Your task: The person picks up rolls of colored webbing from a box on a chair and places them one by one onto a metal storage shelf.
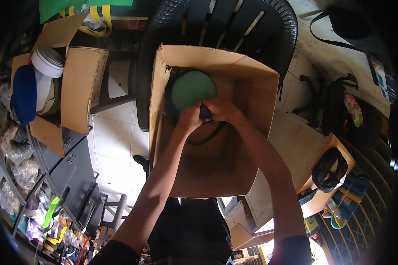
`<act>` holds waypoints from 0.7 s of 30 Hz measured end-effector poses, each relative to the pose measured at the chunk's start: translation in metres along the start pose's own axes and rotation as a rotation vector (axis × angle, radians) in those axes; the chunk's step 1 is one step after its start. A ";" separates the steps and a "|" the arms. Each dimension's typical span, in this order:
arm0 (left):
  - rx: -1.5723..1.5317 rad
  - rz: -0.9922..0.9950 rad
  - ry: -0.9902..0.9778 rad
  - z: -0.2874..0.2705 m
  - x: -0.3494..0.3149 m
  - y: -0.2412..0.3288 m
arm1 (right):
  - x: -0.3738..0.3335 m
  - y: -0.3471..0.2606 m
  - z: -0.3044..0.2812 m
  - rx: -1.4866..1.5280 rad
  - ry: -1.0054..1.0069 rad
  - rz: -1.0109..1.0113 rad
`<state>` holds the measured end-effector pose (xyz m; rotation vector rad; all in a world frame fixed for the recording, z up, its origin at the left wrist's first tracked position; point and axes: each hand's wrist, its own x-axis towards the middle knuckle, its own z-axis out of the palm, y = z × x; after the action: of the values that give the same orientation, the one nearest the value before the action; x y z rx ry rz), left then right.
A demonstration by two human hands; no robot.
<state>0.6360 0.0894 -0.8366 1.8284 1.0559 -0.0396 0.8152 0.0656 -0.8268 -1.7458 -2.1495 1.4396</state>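
A large open cardboard box (pixel 216 179) stands in front of me on a black woven-edged chair (pixel 216 22). Inside it, toward the far left corner, lies a round green thing with a dark rim (pixel 192 90), perhaps a cap. Both my hands reach into the box at its near edge. My left hand (pixel 190 118) and my right hand (pixel 222 109) meet there, fingers closed around a small dark piece (pixel 205 112). Whether that piece belongs to the green thing is hidden by my fingers. A dark curved strap or brim (pixel 208 138) shows just below my hands.
At left, another open cardboard box (pixel 82 88) holds a white round stack (pixel 48 61) and a blue cap-like thing (pixel 24 95). Below it is a dark drawer cabinet (pixel 70 165). At right, a black mesh cap (pixel 328 170) lies on a wooden surface, beside a metal grille (pixel 362 212).
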 end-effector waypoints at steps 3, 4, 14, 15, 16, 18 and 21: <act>0.034 0.122 -0.041 -0.009 -0.001 -0.003 | -0.008 -0.004 -0.002 0.157 0.060 0.076; 0.036 0.123 -0.041 -0.011 -0.006 -0.004 | -0.015 0.000 0.004 0.156 0.062 0.076; -1.099 -0.275 0.188 -0.040 -0.034 0.001 | -0.047 0.008 -0.021 0.860 0.448 0.409; -1.124 -0.320 0.209 -0.037 -0.033 0.003 | -0.044 0.003 -0.027 0.934 0.500 0.414; -1.149 -0.364 0.229 -0.036 -0.032 0.004 | -0.045 -0.001 -0.033 0.933 0.502 0.409; -1.095 -0.396 0.162 -0.046 -0.025 0.002 | -0.049 -0.013 -0.050 0.867 0.465 0.376; -0.546 -0.215 0.143 -0.070 -0.016 0.023 | -0.056 -0.033 -0.068 0.636 0.452 0.344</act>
<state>0.6130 0.1290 -0.7766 1.2364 1.2181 0.2331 0.8470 0.0658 -0.7379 -1.9603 -1.0563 1.3878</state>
